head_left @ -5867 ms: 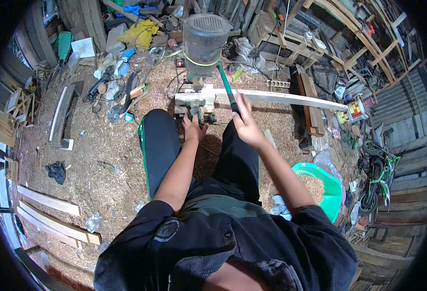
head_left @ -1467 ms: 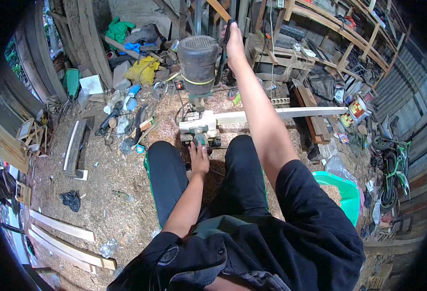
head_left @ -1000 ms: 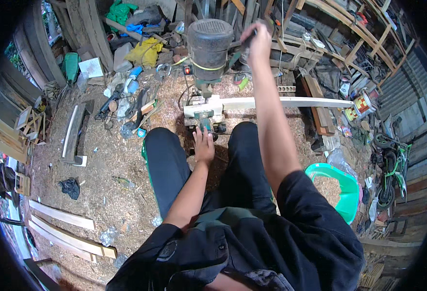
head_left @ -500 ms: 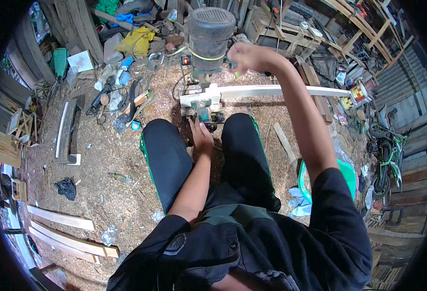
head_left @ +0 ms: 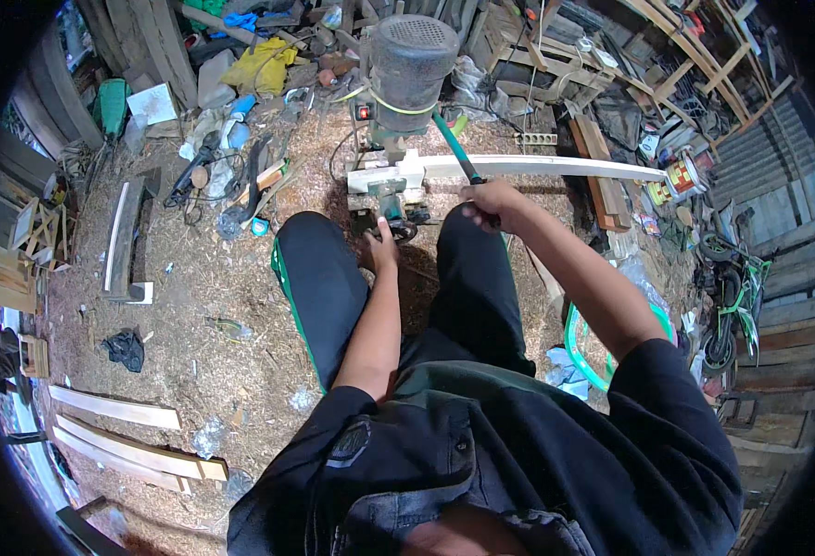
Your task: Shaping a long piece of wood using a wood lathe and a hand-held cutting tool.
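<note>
A floor-standing woodworking machine with a drum-shaped grey motor [head_left: 413,69] stands ahead of my knees. A long pale wooden bar [head_left: 555,166] lies across its base, under a short crosswise pale block [head_left: 411,167]. My right hand [head_left: 496,204] is closed round the black grip of a green lever [head_left: 454,144], which slants from the machine down toward me. Between my knees, my left hand [head_left: 382,250] grips the left side of a black handwheel [head_left: 407,231] below the green clamp [head_left: 388,199]. Some of its fingers are hidden.
The bar's far right end rests by a colourful tin [head_left: 682,176]. A green-rimmed basin [head_left: 574,347] is beside my right leg. Several pale boards [head_left: 129,454] lie at lower left. Clutter and a yellow sack [head_left: 257,74] lie behind; a small green motorbike [head_left: 736,296] stands right.
My right hand has come down and toward me with the lever, now swung low. My left hand stays by the handwheel, its fingers slightly shifted. The view has moved a little.
</note>
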`<state>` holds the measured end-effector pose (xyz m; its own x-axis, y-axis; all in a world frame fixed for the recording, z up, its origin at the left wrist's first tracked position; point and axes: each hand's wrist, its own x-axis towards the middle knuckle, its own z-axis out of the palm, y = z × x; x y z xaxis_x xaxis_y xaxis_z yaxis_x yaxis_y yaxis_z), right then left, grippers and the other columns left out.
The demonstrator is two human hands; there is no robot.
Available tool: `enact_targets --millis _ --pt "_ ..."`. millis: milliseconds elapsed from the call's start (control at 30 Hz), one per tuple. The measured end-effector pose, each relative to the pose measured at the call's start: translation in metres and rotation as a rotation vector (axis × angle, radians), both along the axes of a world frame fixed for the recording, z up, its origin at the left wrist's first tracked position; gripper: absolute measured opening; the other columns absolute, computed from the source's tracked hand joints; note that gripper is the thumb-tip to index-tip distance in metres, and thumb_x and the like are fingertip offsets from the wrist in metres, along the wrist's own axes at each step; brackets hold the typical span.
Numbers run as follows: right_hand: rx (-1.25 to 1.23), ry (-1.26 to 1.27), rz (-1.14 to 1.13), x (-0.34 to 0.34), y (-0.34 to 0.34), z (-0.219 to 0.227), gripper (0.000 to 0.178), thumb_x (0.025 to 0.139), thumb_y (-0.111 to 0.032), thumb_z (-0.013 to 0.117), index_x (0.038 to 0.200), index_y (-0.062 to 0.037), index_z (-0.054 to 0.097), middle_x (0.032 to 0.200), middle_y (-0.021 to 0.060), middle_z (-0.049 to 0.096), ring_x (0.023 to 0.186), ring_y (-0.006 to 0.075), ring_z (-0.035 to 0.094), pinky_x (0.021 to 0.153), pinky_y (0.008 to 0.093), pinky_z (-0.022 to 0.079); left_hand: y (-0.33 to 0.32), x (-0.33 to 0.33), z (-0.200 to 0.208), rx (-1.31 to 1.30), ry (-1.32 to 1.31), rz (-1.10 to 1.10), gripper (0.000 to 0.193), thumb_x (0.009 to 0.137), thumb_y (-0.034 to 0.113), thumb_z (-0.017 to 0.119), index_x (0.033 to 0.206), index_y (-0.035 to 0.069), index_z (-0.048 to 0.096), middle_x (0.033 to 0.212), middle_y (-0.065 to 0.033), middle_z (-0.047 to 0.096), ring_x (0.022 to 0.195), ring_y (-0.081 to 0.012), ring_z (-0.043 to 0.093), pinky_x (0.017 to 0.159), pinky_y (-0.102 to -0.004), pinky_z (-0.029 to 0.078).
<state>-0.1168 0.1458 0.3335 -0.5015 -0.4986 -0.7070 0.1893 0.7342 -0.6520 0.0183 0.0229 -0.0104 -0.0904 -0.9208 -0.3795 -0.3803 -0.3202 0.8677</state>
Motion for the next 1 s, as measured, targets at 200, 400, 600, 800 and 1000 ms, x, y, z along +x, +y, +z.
enact_targets --millis 200,400,600,800,1000 --pt "-0.053 0.631 0.145 -0.009 0.022 -0.077 0.034 0.094 -0.022 0.061 0.111 0.0080 0.060 0.072 0.0172 0.067 0.059 0.0258 0.069 0.049 0.0406 0.053 0.012 -0.008 0.029 -0.076 0.057 -0.081 0.089 0.094 0.074 0.035 0.150 0.005 0.040 0.146 -0.0258 0.047 0.138 -0.0434 0.041 0.116 -0.0516 0.024" --pt "-0.058 0.501 0.072 0.020 0.016 -0.047 0.028 0.092 -0.024 0.060 0.094 0.0032 0.054 0.061 0.0101 0.058 0.044 0.0236 0.060 0.043 0.0403 0.048 0.010 0.005 0.037 -0.076 -0.027 -0.056 0.079 0.092 0.077 0.035 0.145 0.021 0.047 0.154 -0.0200 0.038 0.147 -0.0426 0.022 0.118 -0.0609 0.007" --pt "-0.031 0.428 0.102 0.029 0.002 -0.052 0.038 0.088 -0.028 0.066 0.086 0.0098 0.066 0.072 0.0243 0.068 0.064 0.0319 0.072 0.057 0.0449 0.057 -0.010 0.025 0.003 0.192 -0.144 0.123 0.123 0.074 0.093 0.046 0.155 0.001 0.029 0.162 -0.0271 0.020 0.151 -0.0414 0.016 0.120 -0.0511 0.015" --pt "0.102 0.729 0.147 0.016 0.027 -0.087 0.042 0.088 -0.036 0.067 0.094 0.0051 0.070 0.087 0.0293 0.070 0.090 0.0438 0.069 0.086 0.0486 0.055 0.020 0.007 0.061 0.248 -0.033 0.012 0.130 0.072 0.089 0.056 0.152 -0.009 0.026 0.155 -0.0270 0.034 0.144 -0.0343 0.034 0.116 -0.0415 0.028" --pt "0.012 0.752 0.073 0.022 0.004 -0.104 0.038 0.086 -0.028 0.063 0.085 0.0097 0.069 0.076 0.0270 0.069 0.073 0.0397 0.072 0.070 0.0477 0.056 0.002 0.034 0.030 0.090 0.088 0.034 0.118 0.076 0.077 0.066 0.151 -0.006 0.027 0.151 -0.0283 0.040 0.143 -0.0341 0.039 0.117 -0.0436 0.030"
